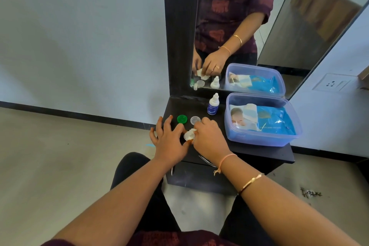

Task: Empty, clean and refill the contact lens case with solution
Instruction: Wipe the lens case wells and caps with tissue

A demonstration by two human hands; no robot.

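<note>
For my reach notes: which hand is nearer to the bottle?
Right. The right hand is just in front of the bottle; the left hand is farther, to the front-left.

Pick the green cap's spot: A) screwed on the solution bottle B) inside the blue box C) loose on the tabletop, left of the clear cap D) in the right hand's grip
C: the green cap lies loose on the dark tabletop, just left of the clear cap; the right hand has its grip on a white tissue instead.
</note>
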